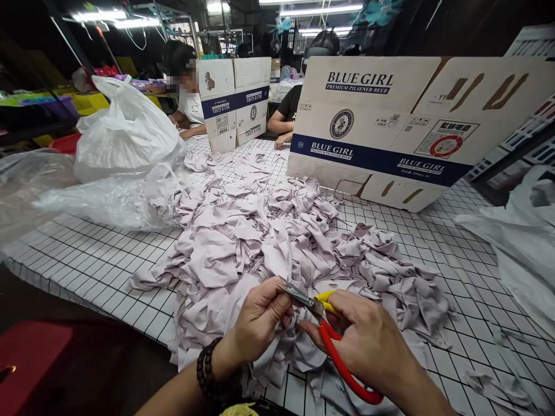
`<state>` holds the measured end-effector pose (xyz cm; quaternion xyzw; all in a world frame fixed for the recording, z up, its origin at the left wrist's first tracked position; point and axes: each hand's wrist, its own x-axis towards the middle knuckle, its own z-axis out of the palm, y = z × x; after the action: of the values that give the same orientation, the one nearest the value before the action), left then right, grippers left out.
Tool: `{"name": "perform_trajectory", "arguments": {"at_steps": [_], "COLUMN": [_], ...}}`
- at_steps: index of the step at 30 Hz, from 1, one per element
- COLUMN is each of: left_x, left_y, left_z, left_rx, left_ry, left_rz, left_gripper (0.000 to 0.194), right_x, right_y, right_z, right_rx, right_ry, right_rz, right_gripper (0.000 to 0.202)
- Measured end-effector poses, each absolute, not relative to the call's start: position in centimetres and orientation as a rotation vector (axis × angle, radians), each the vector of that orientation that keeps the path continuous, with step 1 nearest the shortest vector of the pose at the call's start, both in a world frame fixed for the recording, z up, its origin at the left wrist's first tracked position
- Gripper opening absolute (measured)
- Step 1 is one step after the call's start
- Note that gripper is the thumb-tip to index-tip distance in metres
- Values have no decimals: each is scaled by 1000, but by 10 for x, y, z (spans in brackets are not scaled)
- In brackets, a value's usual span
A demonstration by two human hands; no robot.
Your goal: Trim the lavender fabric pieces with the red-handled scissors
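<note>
My right hand (364,332) is closed around a pair of scissors (333,352) with red and yellow handles. Their metal blades point up and left, and the tips reach the fingertips of my left hand (262,315). That hand is pinched on a piece of pale fabric (277,352), whose gripped edge is mostly hidden by the fingers. Dark beads circle the left wrist. Under and beyond both hands spreads a large heap of pale mauve fabric pieces (234,242), loosely crumpled.
A grid-patterned tabletop (108,266) carries everything. White beer cartons (373,127) stand upright across the far side, with two people behind. Plastic bags (125,127) lie at the left, and another white bag (520,231) at the right. A red object (34,364) is at lower left.
</note>
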<state>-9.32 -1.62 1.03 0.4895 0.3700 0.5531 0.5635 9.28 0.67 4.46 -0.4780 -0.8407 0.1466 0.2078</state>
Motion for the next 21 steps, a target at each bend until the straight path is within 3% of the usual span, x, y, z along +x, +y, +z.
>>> {"name": "perform_trajectory", "arguments": {"at_steps": [4, 9, 12, 16, 21], "left_x": [-94, -93, -88, -75, -88], "left_y": [-18, -16, -15, -21, -25], "left_z": [7, 10, 9, 5, 9], "left_rx": [1124, 1132, 1151, 1396, 1879], "left_ry": [888, 903, 912, 953, 995], "left_rz": [1272, 1268, 1259, 1206, 1119], "left_gripper": [33, 34, 34, 33, 23], "right_x": [95, 114, 110, 78, 69], "right_y": [11, 28, 35, 37, 44], "right_z": [43, 39, 34, 20, 8], "right_rx": [-1334, -1328, -1177, -1139, -1140], "right_ry": [-2278, -1801, -1467, -1139, -1091], "right_rz": [560, 1536, 1853, 1984, 1786], "right_gripper": [50, 50, 54, 45, 39]}}
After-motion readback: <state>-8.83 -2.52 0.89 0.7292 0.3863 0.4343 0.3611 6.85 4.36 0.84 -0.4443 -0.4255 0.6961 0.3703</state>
